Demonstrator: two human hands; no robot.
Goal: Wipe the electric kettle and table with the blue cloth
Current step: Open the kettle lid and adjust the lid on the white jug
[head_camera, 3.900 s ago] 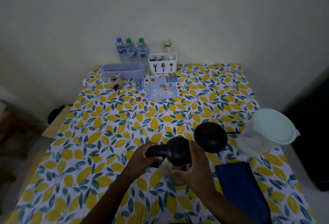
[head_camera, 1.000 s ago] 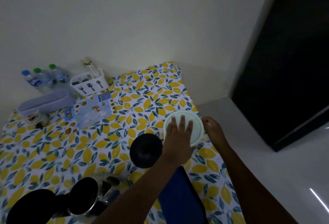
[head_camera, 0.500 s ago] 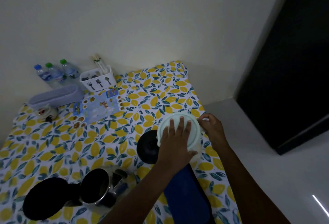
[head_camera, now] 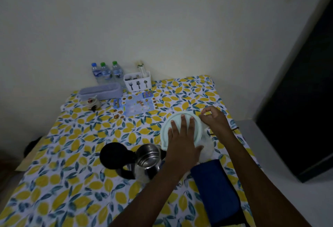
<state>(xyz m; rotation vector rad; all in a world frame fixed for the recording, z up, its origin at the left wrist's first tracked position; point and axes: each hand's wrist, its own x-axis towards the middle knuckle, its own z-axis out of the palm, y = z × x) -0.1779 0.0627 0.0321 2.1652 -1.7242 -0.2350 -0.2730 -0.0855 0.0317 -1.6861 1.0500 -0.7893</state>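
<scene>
The steel electric kettle [head_camera: 147, 161] stands near the table's front middle, its black lid [head_camera: 113, 156] flipped open to the left. A folded blue cloth [head_camera: 214, 190] lies at the front right, under my right forearm. Just behind it is a translucent container with a pale green lid [head_camera: 173, 122]. My left hand [head_camera: 182, 142] lies flat on that lid with fingers spread. My right hand [head_camera: 214, 120] is curled at the lid's far right rim, thumb and forefinger pinched on it. The table [head_camera: 72, 154] wears a lemon-print cover.
Three water bottles [head_camera: 106, 72], a white cutlery holder [head_camera: 137, 81], a lavender tray [head_camera: 100, 91], a small cup [head_camera: 93, 103] and a printed leaflet [head_camera: 135, 105] sit along the back. A black cable [head_camera: 234, 129] hangs at the right edge. A dark door [head_camera: 306, 100] stands right.
Both hands left the kettle, now open-lidded, and went to the container. Over the last second they stayed on its lid while my view swung back left.
</scene>
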